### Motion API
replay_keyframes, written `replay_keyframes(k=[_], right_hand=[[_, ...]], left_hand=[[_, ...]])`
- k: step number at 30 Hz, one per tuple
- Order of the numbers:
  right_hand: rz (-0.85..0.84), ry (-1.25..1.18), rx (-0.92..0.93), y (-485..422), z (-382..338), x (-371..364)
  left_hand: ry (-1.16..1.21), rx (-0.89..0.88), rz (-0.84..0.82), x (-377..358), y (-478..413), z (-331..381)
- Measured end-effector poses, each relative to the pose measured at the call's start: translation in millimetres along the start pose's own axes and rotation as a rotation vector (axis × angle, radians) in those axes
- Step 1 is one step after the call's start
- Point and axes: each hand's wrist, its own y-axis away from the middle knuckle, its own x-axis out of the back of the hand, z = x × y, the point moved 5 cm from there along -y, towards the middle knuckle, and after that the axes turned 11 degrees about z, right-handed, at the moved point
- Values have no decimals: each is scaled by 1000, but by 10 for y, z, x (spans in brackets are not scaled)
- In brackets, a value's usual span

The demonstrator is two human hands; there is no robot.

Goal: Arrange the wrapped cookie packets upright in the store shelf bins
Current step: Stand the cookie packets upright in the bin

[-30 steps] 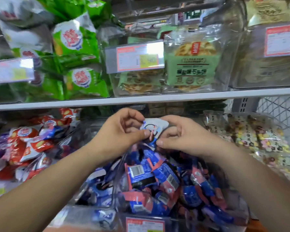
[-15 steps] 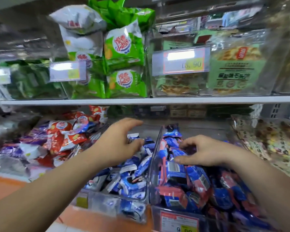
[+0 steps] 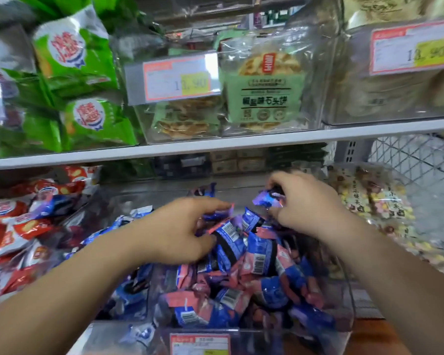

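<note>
Blue packet (image 3: 267, 198), pinched by right hand (image 3: 305, 201) at 1 o'clock, wants setting upright while left hand (image 3: 174, 234), fingers apart, steadies other packets (image 3: 256, 254).

The small blue wrapped cookie packet (image 3: 265, 199) is being largely covered by the curled fingers of the right hand (image 3: 303, 201), and its print is being lost. Blue-and-pink wrapped packets (image 3: 256, 254) in the clear plastic bin (image 3: 280, 340) are being partly hidden under the left hand (image 3: 174, 234). The red-bordered paper price tag (image 3: 200, 345) is being cut off by the bottom edge. The green crinkled snack bags (image 3: 72, 55) are being smeared by blur, and small print on the white shelf label (image 3: 181, 78) is being left unreadable.
</note>
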Motion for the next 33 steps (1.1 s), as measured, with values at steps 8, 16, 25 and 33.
replay_keyframes(k=[8, 16, 25, 33], right_hand=[[17, -440, 8, 27, 146, -95], [-299, -409, 21, 62, -24, -98], [-624, -16, 134, 284, -300, -263], [-82, -63, 39, 48, -182, -54]], left_hand=[[-50, 10, -218, -194, 19, 44], [199, 18, -187, -176, -50, 33], [38, -6, -329, -555, -161, 175], [45, 123, 346, -60, -403, -62]])
